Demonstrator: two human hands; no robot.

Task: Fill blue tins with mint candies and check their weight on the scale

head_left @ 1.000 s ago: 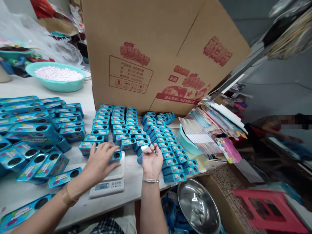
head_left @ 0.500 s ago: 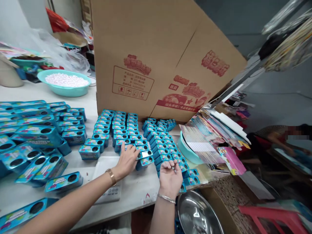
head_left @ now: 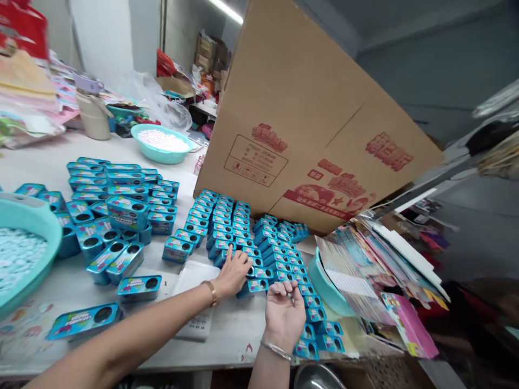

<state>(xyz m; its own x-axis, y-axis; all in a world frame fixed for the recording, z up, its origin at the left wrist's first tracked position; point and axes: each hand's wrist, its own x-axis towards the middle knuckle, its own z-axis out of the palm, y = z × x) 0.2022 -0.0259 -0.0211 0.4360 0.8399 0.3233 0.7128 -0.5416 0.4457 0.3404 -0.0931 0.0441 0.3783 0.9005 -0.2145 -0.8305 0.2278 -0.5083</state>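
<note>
Several small blue tins (head_left: pixel 227 221) stand in tight rows on the white table (head_left: pixel 243 329). My left hand (head_left: pixel 234 273) reaches across and rests on a tin at the near end of those rows, fingers curled over it. Palm up beside it, my right hand (head_left: pixel 284 310) has its fingers curled near the right-hand column of tins (head_left: pixel 312 316); whatever small thing they pinch is too small to make out. A white digital scale (head_left: pixel 194 302) lies under my left forearm.
A big tilted cardboard box (head_left: pixel 308 124) stands behind the rows. More blue tins (head_left: pixel 117 210) are heaped at left. Teal basins of white pellets sit at far left (head_left: pixel 28 221) and at the back (head_left: pixel 162 143). Printed sheets (head_left: pixel 365 259) spill off the right edge.
My left hand left the scale, carried a tin to the rows and now rests there. The right hand shifted right. The camera has tilted up and to the left.
</note>
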